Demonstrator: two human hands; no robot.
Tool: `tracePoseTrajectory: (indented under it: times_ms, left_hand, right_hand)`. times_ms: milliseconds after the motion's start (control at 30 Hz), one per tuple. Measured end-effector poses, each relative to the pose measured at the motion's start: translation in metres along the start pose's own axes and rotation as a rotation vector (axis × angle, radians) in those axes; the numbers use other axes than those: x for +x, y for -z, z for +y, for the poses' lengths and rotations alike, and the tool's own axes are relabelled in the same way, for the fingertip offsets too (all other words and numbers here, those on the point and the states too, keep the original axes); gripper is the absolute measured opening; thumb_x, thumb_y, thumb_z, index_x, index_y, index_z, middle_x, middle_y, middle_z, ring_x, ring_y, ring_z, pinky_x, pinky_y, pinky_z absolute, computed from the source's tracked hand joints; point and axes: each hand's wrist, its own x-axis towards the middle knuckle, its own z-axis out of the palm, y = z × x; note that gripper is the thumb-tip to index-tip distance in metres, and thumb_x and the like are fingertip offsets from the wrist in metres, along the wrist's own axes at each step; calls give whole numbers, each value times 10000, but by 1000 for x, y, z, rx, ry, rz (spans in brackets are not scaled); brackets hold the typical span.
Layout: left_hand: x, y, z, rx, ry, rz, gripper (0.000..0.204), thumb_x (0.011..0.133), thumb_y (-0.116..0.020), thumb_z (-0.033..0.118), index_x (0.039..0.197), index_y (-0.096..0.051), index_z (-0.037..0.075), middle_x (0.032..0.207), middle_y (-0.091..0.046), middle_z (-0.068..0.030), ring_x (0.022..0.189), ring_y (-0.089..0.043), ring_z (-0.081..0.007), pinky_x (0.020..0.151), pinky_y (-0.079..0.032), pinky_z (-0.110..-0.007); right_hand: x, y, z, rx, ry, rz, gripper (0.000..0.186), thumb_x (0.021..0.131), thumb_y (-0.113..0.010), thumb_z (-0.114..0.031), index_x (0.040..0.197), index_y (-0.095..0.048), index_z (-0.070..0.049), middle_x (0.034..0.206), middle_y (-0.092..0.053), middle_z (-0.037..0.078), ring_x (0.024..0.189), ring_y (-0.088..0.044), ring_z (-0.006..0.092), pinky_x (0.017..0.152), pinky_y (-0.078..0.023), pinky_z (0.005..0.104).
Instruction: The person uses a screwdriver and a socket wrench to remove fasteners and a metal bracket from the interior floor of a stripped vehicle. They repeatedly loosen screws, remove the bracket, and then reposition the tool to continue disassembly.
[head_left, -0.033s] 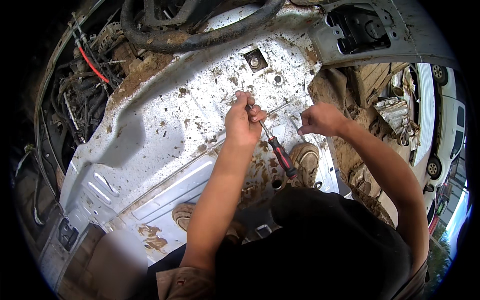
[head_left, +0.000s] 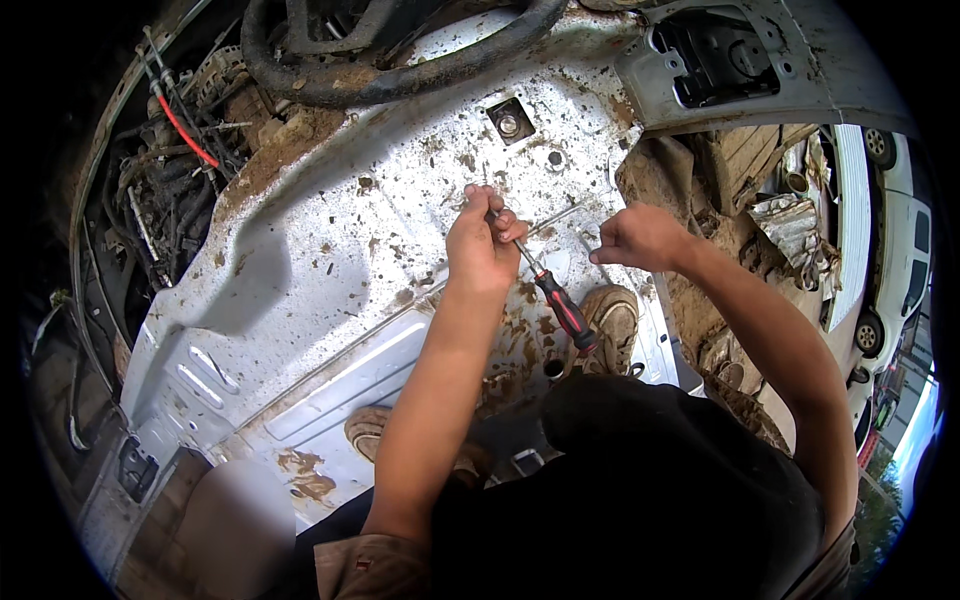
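Observation:
My left hand [head_left: 484, 240] is closed around the metal shaft of a screwdriver [head_left: 567, 313]. Its black and red handle slants down to the right, over the dirty metal floor panel [head_left: 330, 230]. To the right, my right hand [head_left: 640, 240] is closed with the fingers curled in, just above the panel's right edge. A thin grey strip shows beside its thumb; whether the hand holds it or it belongs to the panel, I cannot tell. Between the hands and my body a muddy shoe [head_left: 612, 325] stands on the panel. The screwdriver's tip is hidden by my left hand.
Tangled wires and dirty parts with a red cable [head_left: 187, 132] lie at the left. A thick dark curved tube [head_left: 390, 85] crosses the far side. A square opening [head_left: 511, 121] is cut in the panel. Muddy ground and a white vehicle [head_left: 895, 240] are at the right.
My left hand and the screwdriver have shifted very slightly. My right hand has moved a little to the left and stays closed.

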Motion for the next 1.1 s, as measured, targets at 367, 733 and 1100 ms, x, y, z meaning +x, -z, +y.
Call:
tracePoseTrajectory:
  times_ms: [367,733,1100]
  left_hand:
    - [15,11,9,-211,-92,68,142,1005,-464,113,876,-505,73,742,-532,-54,680,-501,-169,685,-473,-321]
    - [16,-22,-4,457,-255,167,148,936,-535,110,1038,-541,3,967,-576,-90,936,-557,-226,874,-484,-387]
    - [25,-24,6,604,-342,100,159,939,-531,124,1054,-543,15,879,-614,-86,743,-609,-183,664,-498,-313]
  right_hand:
    - [-19,-18,-42,576,457,326,892,687,-736,45,1462,-408,-249,1112,-635,102,935,-655,236,774,-570,364]
    - [-25,-3,-10,798,494,831,229,873,-719,-152,1077,-712,-48,833,-629,38,718,-570,109,652,-460,249]
    - [-1,26,21,801,99,893,258,896,-717,-274,991,-734,-35,769,-650,-14,735,-545,50,700,-452,222]
